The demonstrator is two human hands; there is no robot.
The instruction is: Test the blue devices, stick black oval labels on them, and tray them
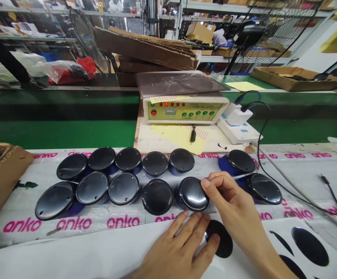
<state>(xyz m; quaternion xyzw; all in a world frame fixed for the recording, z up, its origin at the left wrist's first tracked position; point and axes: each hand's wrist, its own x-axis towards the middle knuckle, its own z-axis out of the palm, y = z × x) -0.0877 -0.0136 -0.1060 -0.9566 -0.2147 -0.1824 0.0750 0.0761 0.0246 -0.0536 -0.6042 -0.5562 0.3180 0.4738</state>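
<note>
A glossy black-topped round unit (194, 193) stands in the middle, its base blue. My right hand (235, 205) touches the right edge of its top, with thumb and forefinger pinched; whether anything thin is between them is too small to tell. My left hand (182, 248) lies with fingers spread on a white sheet (98, 252), fingertips close to the unit's front edge. Partly under the left fingers is a black disc (222, 238) on the sheet. Several similar units, including one (157, 197) just left, stand in two rows, and two more (241, 161) are at the right.
Behind the rows is a control box (185, 110) with buttons and a red light. A white adapter (238, 128) and a black cable (290, 190) lie right. A cardboard box (8, 178) borders the left. More black discs (310, 246) are on the sheet at right.
</note>
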